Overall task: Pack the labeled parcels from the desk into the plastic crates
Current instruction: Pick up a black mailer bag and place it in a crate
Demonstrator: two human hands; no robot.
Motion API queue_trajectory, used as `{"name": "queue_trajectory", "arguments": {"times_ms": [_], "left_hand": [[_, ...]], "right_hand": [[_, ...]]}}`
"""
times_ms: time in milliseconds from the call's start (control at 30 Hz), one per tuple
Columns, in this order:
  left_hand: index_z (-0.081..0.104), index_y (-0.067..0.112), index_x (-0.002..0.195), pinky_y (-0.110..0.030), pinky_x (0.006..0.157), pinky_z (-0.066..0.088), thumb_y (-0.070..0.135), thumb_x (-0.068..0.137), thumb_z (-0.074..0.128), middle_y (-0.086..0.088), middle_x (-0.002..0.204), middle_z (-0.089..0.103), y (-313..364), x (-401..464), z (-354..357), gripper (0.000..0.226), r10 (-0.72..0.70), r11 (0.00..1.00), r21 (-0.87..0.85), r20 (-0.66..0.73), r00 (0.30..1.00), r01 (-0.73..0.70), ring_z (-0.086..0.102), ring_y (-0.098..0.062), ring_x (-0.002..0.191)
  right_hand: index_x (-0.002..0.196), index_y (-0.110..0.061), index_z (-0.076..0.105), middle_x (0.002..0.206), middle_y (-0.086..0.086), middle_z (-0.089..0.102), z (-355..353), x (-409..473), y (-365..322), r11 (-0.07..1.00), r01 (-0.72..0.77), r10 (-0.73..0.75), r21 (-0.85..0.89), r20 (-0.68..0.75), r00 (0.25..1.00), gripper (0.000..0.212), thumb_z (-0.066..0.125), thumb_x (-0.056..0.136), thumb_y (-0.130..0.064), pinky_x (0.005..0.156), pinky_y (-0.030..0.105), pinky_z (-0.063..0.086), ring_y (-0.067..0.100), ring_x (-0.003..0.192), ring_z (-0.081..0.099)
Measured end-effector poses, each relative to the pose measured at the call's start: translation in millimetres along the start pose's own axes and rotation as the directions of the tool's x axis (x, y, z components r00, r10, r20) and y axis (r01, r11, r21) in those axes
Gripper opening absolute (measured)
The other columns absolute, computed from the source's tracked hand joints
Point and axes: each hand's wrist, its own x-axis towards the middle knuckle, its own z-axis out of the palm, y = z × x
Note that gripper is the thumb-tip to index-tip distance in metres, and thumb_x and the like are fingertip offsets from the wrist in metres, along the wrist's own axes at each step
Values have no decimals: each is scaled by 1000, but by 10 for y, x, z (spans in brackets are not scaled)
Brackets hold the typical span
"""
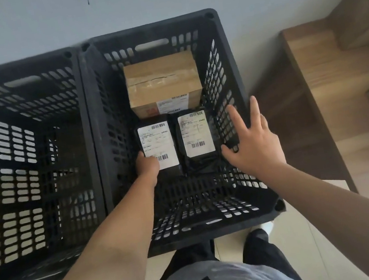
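Deep in the right crate (224, 44), the left hand (147, 167) gripped a black labeled parcel (157, 145) being set down, the right hand (250, 139) spread empty above; release seemed next.

A pale floor (232, 248) carries two black plastic crates with slotted walls, standing side by side and touching along one wall, both close to the wall of the room. The left crate (30, 164) and the right crate (222, 66) rest directly on it. To the right, a wooden desk (331, 97) also stands on the floor, near the right crate.
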Motion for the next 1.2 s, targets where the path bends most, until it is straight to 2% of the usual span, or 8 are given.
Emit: {"name": "queue_trajectory", "arguments": {"times_ms": [233, 367, 500, 600, 700, 800, 900, 1200], "left_hand": [[52, 16, 144, -37, 102, 52, 1, 104, 32, -3, 138, 64, -66, 23, 14, 47, -35, 999, 15, 49, 998, 34, 63, -26, 121], [50, 15, 144, -37, 103, 51, -1, 105, 31, -6, 141, 63, -72, -35, 30, 47, -16, 999, 51, 82, 996, 11, 61, -26, 126], [56, 15, 133, -33, 90, 51, -1, 105, 32, -6, 137, 66, -59, -18, 20, 40, 9, 997, 70, 89, 996, -15, 63, -24, 115], [48, 15, 141, -35, 88, 49, -1, 104, 33, 3, 136, 62, -51, -3, 9, 43, 22, 986, 160, 88, 996, -36, 60, -25, 120], [27, 14, 157, -47, 104, 51, -1, 99, 49, -10, 157, 42, -4, -20, 85, 64, 105, 972, 215, -46, 993, -93, 50, -33, 137], [6, 19, 164, -54, 119, 35, 27, 91, 74, -13, 169, 9, 153, -140, 270, 99, 216, 902, 399, -93, 972, -162, 21, -36, 154], [-3, 23, 163, -55, 126, 13, 55, 82, 78, -15, 170, -6, 283, -187, 463, 119, 152, 799, 592, -37, 988, -101, -1, -36, 157], [3, 37, 162, -53, 123, 15, 50, 79, 81, -18, 168, 5, 222, -128, 527, 115, 142, 702, 708, -42, 989, -71, 11, -42, 153]], "right_hand": [[163, -31, 7, 170, 15, -9, -4, 0, -4, 1000, 0, 1, 22, -8, 1000, 90, 57, 92, -56, 91, 48, 55, 38, 150, 24], [163, -32, 7, 170, 14, -10, -11, 3, -7, 1000, -10, 10, 25, -4, 1000, 90, 57, 92, -56, 91, 47, 55, 37, 150, 24], [162, -31, 10, 171, 14, -8, -9, 3, -11, 999, -18, 18, 31, -5, 1000, 88, 57, 91, -53, 89, 46, 55, 37, 149, 26], [161, -29, 12, 171, 14, -6, -16, 4, -10, 999, -26, 27, 38, -8, 1000, 87, 59, 91, -48, 87, 45, 55, 37, 148, 28], [160, -29, 13, 171, 13, -6, -17, -1, -13, 998, -32, 33, 54, -7, 999, 86, 60, 90, -46, 86, 45, 55, 36, 148, 28], [160, -28, 14, 171, 13, -5, -16, 6, -13, 998, -33, 34, 51, -10, 999, 85, 59, 90, -47, 86, 44, 55, 36, 148, 29], [160, -27, 15, 171, 13, -4, -8, 11, -11, 998, -38, 38, 42, -13, 999, 85, 59, 90, -49, 85, 45, 55, 36, 147, 30], [159, -25, 16, 171, 14, -1, 2, 11, -10, 998, -36, 37, 47, -16, 999, 86, 60, 90, -50, 88, 47, 55, 38, 145, 33]]}}
